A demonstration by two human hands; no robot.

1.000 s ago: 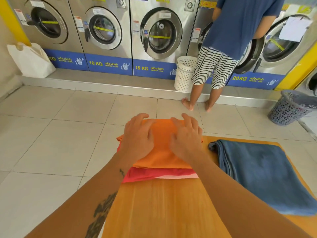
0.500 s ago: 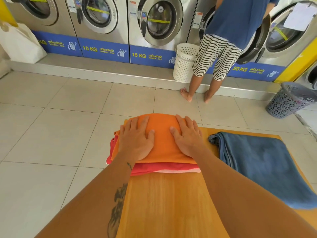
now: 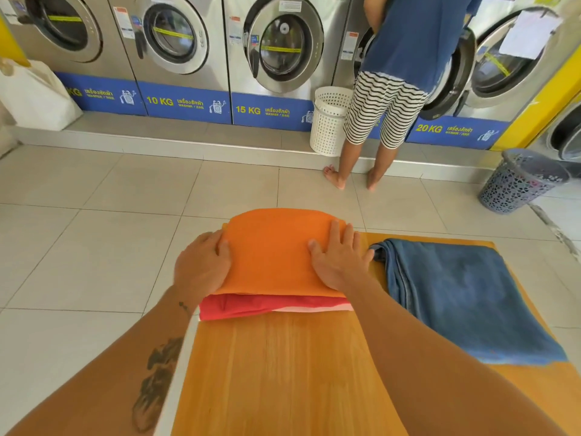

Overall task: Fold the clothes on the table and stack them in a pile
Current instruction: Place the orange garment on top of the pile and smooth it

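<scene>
A folded orange garment tops a small pile at the far left corner of the wooden table. Under it lie a folded red garment and a thin pale layer. My left hand cups the pile's left edge, thumb on the orange cloth. My right hand lies flat on the orange garment's right side, fingers spread. A blue cloth lies loosely folded on the table's right part, just right of my right hand.
A person stands barefoot at an open washer beyond the table, beside a white basket. A grey basket sits on the floor at right, a white bag at far left. A row of washers lines the back.
Both hands have slid apart from the orange garment's middle toward its sides, the left reaching the pile's left edge. The pile looks squarer.
</scene>
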